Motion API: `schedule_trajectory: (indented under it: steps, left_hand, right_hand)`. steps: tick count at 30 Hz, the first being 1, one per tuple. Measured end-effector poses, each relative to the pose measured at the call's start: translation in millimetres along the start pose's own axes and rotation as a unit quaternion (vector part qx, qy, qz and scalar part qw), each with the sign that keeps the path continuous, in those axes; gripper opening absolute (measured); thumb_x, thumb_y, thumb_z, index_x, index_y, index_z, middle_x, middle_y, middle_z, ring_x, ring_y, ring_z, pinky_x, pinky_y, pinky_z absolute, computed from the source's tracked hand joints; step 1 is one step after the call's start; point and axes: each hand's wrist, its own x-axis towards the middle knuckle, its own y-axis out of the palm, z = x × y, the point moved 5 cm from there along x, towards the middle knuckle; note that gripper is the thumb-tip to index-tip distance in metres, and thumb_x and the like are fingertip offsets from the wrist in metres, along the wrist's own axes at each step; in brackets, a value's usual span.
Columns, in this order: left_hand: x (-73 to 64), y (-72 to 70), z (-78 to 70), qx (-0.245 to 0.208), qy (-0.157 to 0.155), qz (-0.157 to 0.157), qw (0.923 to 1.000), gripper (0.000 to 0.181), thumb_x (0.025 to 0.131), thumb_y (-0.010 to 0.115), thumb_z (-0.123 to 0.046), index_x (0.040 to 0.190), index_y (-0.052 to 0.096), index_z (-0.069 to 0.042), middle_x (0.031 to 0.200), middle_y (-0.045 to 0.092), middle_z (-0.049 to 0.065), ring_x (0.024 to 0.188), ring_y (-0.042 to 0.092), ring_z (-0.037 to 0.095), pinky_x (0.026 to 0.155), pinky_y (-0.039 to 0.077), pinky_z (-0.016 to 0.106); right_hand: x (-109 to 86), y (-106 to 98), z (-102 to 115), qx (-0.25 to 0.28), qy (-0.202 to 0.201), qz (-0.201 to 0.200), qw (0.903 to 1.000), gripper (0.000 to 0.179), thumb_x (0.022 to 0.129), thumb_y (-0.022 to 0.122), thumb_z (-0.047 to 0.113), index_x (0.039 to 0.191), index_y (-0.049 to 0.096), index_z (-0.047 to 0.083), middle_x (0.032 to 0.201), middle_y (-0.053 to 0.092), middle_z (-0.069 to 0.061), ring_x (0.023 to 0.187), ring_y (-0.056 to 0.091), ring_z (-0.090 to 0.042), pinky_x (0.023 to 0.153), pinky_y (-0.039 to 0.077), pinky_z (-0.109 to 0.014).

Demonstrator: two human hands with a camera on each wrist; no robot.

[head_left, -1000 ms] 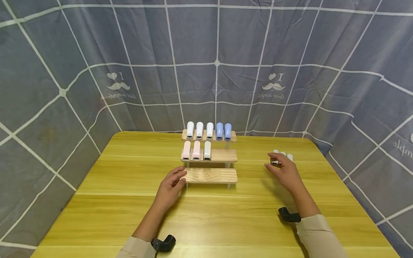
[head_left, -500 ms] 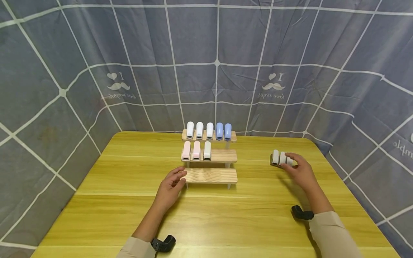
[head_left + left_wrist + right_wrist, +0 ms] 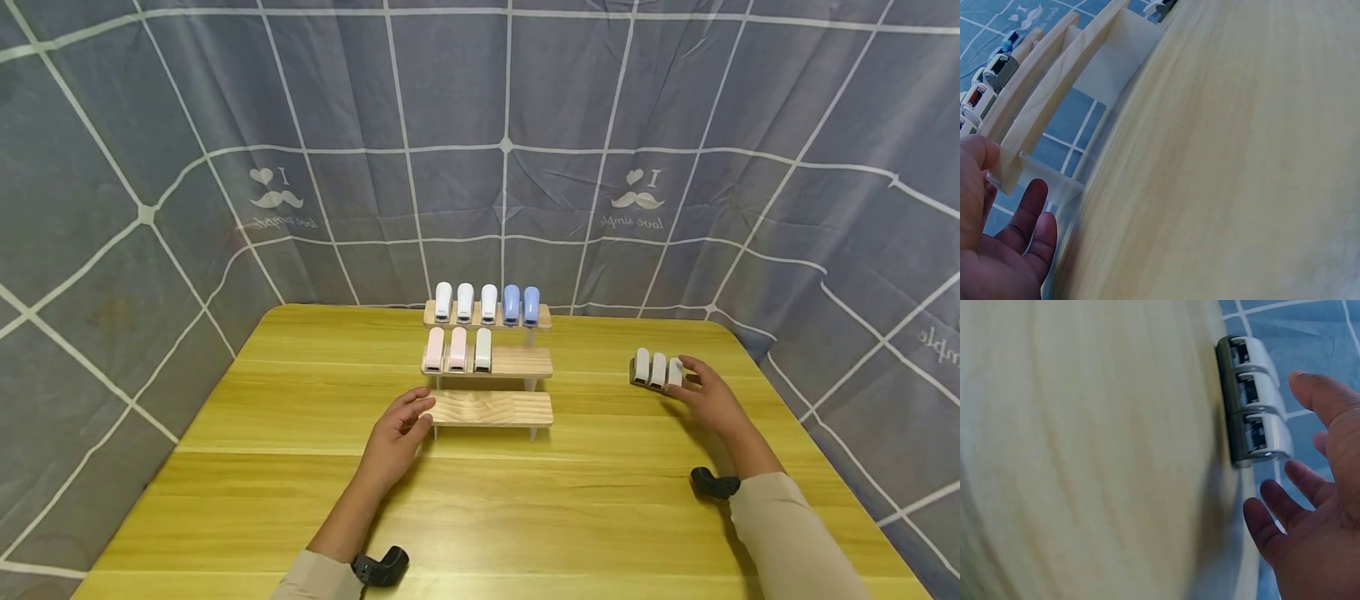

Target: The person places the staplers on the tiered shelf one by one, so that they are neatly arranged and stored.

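My left hand point(image 3: 393, 439) is at the left end of the lowest shelf point(image 3: 491, 407) of a three-tier wooden stand. In the left wrist view its thumb and a finger pinch the corner of the board point(image 3: 1047, 103), while other fingers spread below. At the right of the table, three mini staplers with white tops and dark grey bases stand side by side. My right hand point(image 3: 711, 402) is beside the rightmost stapler point(image 3: 675, 372). Seen from the right wrist, thumb and fingers are spread apart near the closest stapler point(image 3: 1277, 436), with a gap between.
The top shelf point(image 3: 545, 321) carries three white staplers point(image 3: 465, 302) and two blue staplers point(image 3: 511, 304). On the middle shelf point(image 3: 522, 362) stand two pink staplers point(image 3: 457, 348) and a pale grey-white stapler point(image 3: 483, 350). A grey-blue curtain point(image 3: 375, 200) hangs behind and beside the table.
My right hand has moved rightward along the row, from over the leftmost stapler to beside the rightmost, uncovering the three. The left hand has stayed at the shelf's end.
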Motion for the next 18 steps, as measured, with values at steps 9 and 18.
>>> schedule_trajectory:
  steps: [9, 18]
  left_hand:
    - [1.1, -1.8, 6.0, -0.013, 0.015, 0.007, 0.9998, 0.027, 0.099, 0.062, -0.008, 0.124, 0.068, -0.003, 0.141, 0.054, 0.003, 0.123, 0.054, 0.023, 0.093, 0.046, 0.036]
    - [-0.5, -0.6, 0.0, -0.006, 0.001, 0.003, 1.0, 0.027, 0.098, 0.061, -0.003, 0.124, 0.067, 0.001, 0.142, 0.053, 0.007, 0.126, 0.052, 0.026, 0.097, 0.045, 0.043]
  right_hand:
    - [7.8, 5.2, -12.2, 0.004, 0.009, 0.015, 0.9998, 0.08, 0.099, 0.063, 0.025, 0.154, 0.015, -0.008, 0.152, 0.025, -0.037, 0.131, 0.038, -0.053, 0.098, 0.041, -0.053]
    - [12.5, 6.2, -14.4, 0.011, 0.025, 0.035, 0.999, 0.082, 0.101, 0.061, 0.023, 0.156, 0.008, -0.007, 0.151, 0.023, -0.039, 0.133, 0.033, -0.055, 0.102, 0.036, -0.06]
